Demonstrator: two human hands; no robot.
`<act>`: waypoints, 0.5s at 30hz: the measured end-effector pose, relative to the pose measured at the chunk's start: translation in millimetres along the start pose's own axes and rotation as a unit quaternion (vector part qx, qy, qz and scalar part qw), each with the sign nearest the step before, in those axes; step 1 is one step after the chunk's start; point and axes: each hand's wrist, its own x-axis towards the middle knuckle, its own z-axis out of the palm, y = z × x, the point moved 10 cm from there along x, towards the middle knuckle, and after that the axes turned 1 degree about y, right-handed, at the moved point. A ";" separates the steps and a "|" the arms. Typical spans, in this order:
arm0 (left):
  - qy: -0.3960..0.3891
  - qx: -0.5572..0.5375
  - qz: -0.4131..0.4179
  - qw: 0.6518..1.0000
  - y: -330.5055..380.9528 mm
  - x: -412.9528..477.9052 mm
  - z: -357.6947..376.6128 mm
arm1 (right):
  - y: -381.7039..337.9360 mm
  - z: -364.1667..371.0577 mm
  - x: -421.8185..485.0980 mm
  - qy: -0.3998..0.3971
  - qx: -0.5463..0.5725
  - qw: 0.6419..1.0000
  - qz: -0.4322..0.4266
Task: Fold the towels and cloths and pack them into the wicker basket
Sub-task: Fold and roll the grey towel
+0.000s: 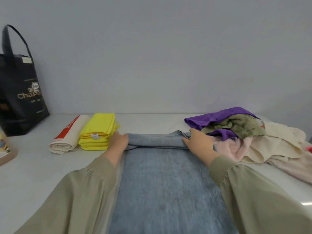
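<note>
The white table (152, 121) is mostly blue towel (165, 183), far end doubled over. Messy pile (244, 130) sits right, yellow stack (98, 130) left. Left hand (119, 141) and right hand (198, 142) grip the fold's ends, squaring it up I guess.

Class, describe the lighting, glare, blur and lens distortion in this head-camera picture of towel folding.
Head view: soft, even light, with only faint shadows beside the yellow cloths; a small glare streak on the table at the right edge; wide-angle stretch enlarges the sleeves, and the blue towel looks smeared near the bottom.
</note>
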 end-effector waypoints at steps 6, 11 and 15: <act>0.037 -0.104 0.034 0.993 9.8 17.2 -1.9 | 12.3 2.0 15.9 0.021 0.011 0.999 0.040; 0.065 -0.066 0.090 0.992 33.7 3.0 -19.5 | 17.8 -35.9 5.0 0.111 0.075 0.991 0.023; 0.083 -0.146 0.110 0.980 43.2 -17.7 -39.1 | 31.5 -69.6 -14.7 0.178 0.149 0.973 0.019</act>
